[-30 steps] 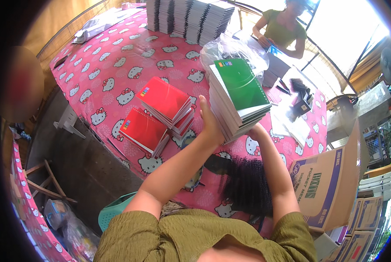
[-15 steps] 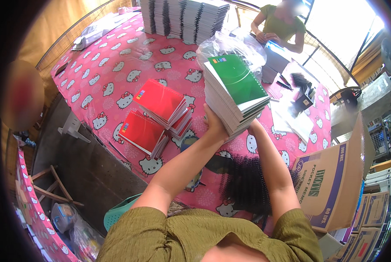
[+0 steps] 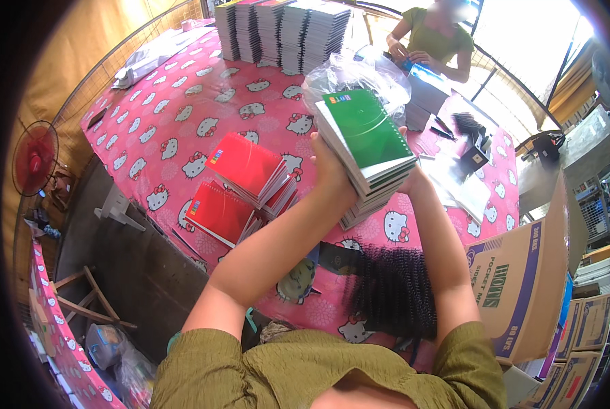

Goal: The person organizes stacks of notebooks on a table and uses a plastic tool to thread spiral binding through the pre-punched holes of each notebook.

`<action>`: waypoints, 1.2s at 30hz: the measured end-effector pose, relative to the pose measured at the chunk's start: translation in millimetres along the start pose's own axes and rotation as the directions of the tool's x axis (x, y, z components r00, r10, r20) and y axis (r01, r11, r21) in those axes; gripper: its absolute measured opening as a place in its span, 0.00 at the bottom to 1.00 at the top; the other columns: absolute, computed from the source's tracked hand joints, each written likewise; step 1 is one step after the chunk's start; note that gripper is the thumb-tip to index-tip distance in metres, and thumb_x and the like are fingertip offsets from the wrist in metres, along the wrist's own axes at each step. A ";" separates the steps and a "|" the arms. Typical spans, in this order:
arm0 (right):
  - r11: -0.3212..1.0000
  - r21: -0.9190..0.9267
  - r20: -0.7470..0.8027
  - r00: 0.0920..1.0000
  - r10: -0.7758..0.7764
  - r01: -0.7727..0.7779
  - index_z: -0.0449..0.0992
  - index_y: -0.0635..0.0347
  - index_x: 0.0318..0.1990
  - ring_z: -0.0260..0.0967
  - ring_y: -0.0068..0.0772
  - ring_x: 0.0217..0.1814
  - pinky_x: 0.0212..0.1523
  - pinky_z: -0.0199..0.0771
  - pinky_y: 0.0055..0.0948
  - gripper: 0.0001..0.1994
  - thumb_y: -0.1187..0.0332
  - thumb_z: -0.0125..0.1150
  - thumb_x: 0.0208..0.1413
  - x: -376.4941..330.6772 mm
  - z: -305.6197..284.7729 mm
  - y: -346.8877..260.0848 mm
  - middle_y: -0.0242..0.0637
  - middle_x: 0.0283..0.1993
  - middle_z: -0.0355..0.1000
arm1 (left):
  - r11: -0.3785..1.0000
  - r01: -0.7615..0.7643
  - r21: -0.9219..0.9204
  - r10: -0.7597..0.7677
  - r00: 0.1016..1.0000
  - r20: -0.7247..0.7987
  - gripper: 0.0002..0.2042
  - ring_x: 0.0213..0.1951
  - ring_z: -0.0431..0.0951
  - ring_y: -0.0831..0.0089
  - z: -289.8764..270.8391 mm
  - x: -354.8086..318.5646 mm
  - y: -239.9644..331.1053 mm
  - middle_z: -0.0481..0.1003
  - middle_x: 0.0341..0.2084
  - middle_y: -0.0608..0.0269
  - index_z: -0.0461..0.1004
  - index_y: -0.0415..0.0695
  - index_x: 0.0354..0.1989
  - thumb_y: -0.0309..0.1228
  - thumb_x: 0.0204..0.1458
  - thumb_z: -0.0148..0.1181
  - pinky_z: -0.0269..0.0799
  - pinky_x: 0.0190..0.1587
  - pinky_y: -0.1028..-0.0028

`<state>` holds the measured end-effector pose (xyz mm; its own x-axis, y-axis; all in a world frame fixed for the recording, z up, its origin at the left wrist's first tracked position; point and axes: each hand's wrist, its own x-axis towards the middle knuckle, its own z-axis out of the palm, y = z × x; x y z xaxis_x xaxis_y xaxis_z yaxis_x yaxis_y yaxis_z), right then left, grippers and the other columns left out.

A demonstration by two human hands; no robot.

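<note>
Between my two hands stands a thick stack of spiral notebooks [image 3: 365, 133] with a green cover on top, slightly tilted over the table. My left hand [image 3: 330, 167] grips its left side, and my right hand [image 3: 411, 176] wraps its right side, with part of the fingers hidden behind it. To the left lie stacks of red notebooks [image 3: 245, 165], with another red stack [image 3: 217, 213] close beside my left forearm. A pile of black spiral binding coils [image 3: 395, 290] lies near my right forearm.
Tall notebook stacks [image 3: 284, 34] stand at the back beside a clear plastic bag [image 3: 325, 76]. Across the table, a person handles a stack with a blue top [image 3: 429, 85]. An open cardboard box [image 3: 516, 286] borders the right side; a black holder [image 3: 477, 153] and papers [image 3: 465, 191] lie nearby.
Both hands have moved higher along the sides of the green-topped stack. The stack's upper covers look more evenly lined up. The red stacks have stayed in place.
</note>
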<state>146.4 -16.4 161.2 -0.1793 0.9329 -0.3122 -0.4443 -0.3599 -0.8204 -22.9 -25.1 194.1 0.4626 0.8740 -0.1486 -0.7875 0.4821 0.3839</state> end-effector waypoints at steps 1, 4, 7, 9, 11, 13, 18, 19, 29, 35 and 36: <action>1.000 0.029 0.007 1.000 -0.003 0.003 0.66 0.62 0.61 0.73 0.38 0.53 0.48 0.77 0.37 0.47 0.26 0.38 0.51 1.9 3.7 -0.8 0.46 0.54 0.72 | 1.000 -0.011 0.002 0.011 0.999 0.035 0.41 0.63 0.63 0.51 1.8 6.2 -2.1 0.55 0.67 0.47 0.47 0.47 0.71 0.65 0.59 0.22 0.65 0.62 0.57; 1.000 0.016 0.010 1.000 -0.012 0.012 0.66 0.62 0.62 0.73 0.38 0.54 0.49 0.77 0.37 0.48 0.25 0.37 0.50 12.8 2.8 1.5 0.47 0.55 0.71 | 0.999 -0.034 -0.032 0.029 0.986 -0.166 0.42 0.65 0.60 0.50 -9.2 33.8 -18.8 0.48 0.69 0.48 0.38 0.51 0.73 0.67 0.57 0.25 0.64 0.63 0.55; 0.998 -0.051 -0.006 1.000 -0.022 0.022 0.65 0.62 0.62 0.72 0.38 0.54 0.50 0.76 0.37 0.50 0.24 0.36 0.50 22.7 -6.5 5.8 0.47 0.56 0.71 | 1.000 -0.006 -0.028 -0.003 0.954 -0.299 0.45 0.67 0.56 0.49 -15.4 50.1 -26.4 0.38 0.72 0.49 0.30 0.55 0.73 0.70 0.54 0.28 0.62 0.64 0.54; 0.995 -0.098 -0.012 0.999 -0.030 0.028 0.64 0.62 0.63 0.72 0.38 0.55 0.51 0.76 0.36 0.51 0.23 0.35 0.49 25.1 -15.9 7.1 0.47 0.57 0.70 | 1.000 0.014 -0.018 -0.019 0.961 -0.276 0.45 0.69 0.52 0.49 -17.2 50.5 -24.0 0.36 0.72 0.50 0.30 0.55 0.73 0.70 0.54 0.28 0.60 0.66 0.53; 0.991 -0.124 -0.002 0.999 -0.046 0.045 0.64 0.62 0.63 0.72 0.38 0.55 0.52 0.76 0.36 0.51 0.22 0.34 0.48 27.3 -26.4 4.0 0.47 0.58 0.70 | 1.000 -0.001 0.005 0.002 0.966 -0.259 0.43 0.69 0.51 0.50 -16.2 46.4 -17.4 0.38 0.71 0.50 0.35 0.53 0.72 0.69 0.55 0.29 0.54 0.66 0.51; 0.992 -0.107 0.048 0.996 -0.069 0.073 0.63 0.62 0.64 0.71 0.38 0.56 0.52 0.75 0.36 0.52 0.22 0.33 0.48 23.9 -31.0 -9.6 0.48 0.59 0.69 | 0.991 -0.087 0.101 0.109 0.964 -0.241 0.40 0.70 0.50 0.50 -7.0 34.9 -1.8 0.41 0.70 0.50 0.40 0.52 0.70 0.67 0.55 0.30 0.49 0.66 0.49; 0.995 0.034 0.272 0.958 -0.095 0.089 0.61 0.61 0.66 0.71 0.37 0.56 0.55 0.74 0.31 0.53 0.21 0.33 0.47 0.9 3.9 -60.5 0.46 0.60 0.68 | 0.764 -0.325 0.557 0.486 0.858 -0.167 0.36 0.70 0.46 0.52 21.8 36.9 27.3 0.48 0.68 0.50 0.53 0.48 0.66 0.63 0.58 0.33 0.36 0.66 0.43; 0.990 0.076 0.293 0.946 -0.138 0.121 0.61 0.62 0.66 0.70 0.35 0.57 0.55 0.73 0.30 0.52 0.22 0.35 0.48 -2.7 14.4 -65.1 0.45 0.60 0.68 | 0.695 -0.334 0.637 0.534 0.832 -0.147 0.35 0.71 0.46 0.52 27.3 39.8 27.2 0.50 0.68 0.50 0.55 0.47 0.65 0.62 0.58 0.34 0.33 0.67 0.42; 0.914 -0.080 0.072 0.917 -0.393 0.398 0.60 0.65 0.66 0.58 0.43 0.67 0.64 0.60 0.39 0.52 0.24 0.31 0.52 -9.7 23.2 -76.4 0.45 0.65 0.63 | 0.464 -0.253 0.849 0.671 0.726 -0.151 0.31 0.67 0.53 0.52 57.9 27.3 17.7 0.63 0.57 0.45 0.63 0.37 0.54 0.56 0.59 0.44 0.28 0.67 0.39; 0.471 -0.394 -0.296 0.376 -0.878 0.789 0.73 0.67 0.49 0.72 0.33 0.47 0.46 0.69 0.31 0.31 0.43 0.39 0.67 -79.7 36.0 -56.2 0.43 0.48 0.75 | 0.618 -0.519 0.591 0.630 0.777 0.023 0.24 0.58 0.63 0.68 58.4 -33.2 43.3 0.67 0.56 0.55 0.66 0.40 0.54 0.49 0.59 0.50 0.47 0.64 0.64; 0.435 -0.451 -0.348 0.295 -0.890 0.780 0.72 0.69 0.52 0.69 0.39 0.53 0.54 0.68 0.38 0.32 0.46 0.32 0.69 -100.2 59.7 -53.7 0.46 0.54 0.72 | 0.648 -0.499 0.576 0.604 0.797 0.011 0.23 0.59 0.63 0.66 60.1 -63.0 55.7 0.68 0.55 0.55 0.68 0.41 0.53 0.48 0.59 0.51 0.49 0.64 0.63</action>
<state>135.8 -91.1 265.1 0.6478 0.5985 0.4713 0.0628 0.5746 -0.8160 -71.4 -57.0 279.6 -0.1024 0.9871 0.1233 -0.5063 -0.1584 0.8477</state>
